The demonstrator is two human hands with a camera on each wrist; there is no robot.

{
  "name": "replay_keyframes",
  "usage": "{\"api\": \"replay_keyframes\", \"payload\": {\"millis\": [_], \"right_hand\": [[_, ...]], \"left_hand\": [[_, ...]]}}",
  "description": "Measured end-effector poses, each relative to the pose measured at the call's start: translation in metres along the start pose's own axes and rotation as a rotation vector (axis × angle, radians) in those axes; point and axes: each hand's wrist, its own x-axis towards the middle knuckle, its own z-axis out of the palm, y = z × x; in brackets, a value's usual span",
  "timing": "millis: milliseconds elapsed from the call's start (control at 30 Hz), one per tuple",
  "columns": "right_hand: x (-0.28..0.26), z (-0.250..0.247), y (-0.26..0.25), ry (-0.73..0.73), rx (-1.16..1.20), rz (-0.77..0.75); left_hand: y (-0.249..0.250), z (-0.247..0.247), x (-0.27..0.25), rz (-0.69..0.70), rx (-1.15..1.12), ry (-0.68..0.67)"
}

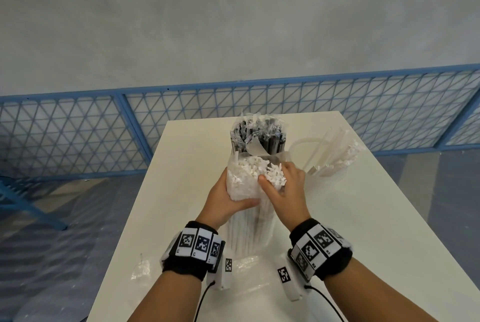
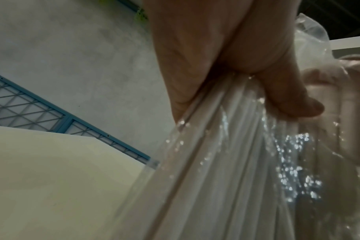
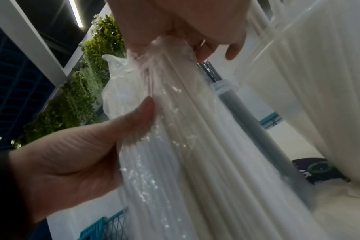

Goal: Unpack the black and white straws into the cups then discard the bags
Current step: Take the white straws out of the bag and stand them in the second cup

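Both hands' fingers (image 1: pixel 253 202) curled around upright bag of white straws (image 1: pixel 246 176), left hand (image 1: pixel 228 201) lower, right hand (image 1: pixel 285 186) at top.

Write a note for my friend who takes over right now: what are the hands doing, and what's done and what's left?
Left hand grips the bag of white straws, standing upright on the table.
Right hand pinches a bunch of straw tops at the bag's open mouth.
Black straws stand behind, plastic still around their tops.
Cup at right holds a few white straws.
An empty wrapper lies near the wrists.
Left: move remaining white straws, check the black ones, discard bags.
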Motion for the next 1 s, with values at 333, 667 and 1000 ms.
{"api": "replay_keyframes", "payload": {"millis": [333, 667, 1000], "right_hand": [[0.023, -0.03, -0.043, 0.128, 0.289, -0.111], [0.023, -0.051, -0.053, 0.101, 0.562, -0.108], [0.007, -0.023, -0.025, 0.135, 0.373, 0.174]], "left_hand": [[0.001, 0.003, 0.0, 0.02, 0.093, -0.008], [0.001, 0.002, 0.001, -0.001, 0.099, -0.013], [0.002, 0.004, -0.001, -0.011, 0.086, -0.023]]}}
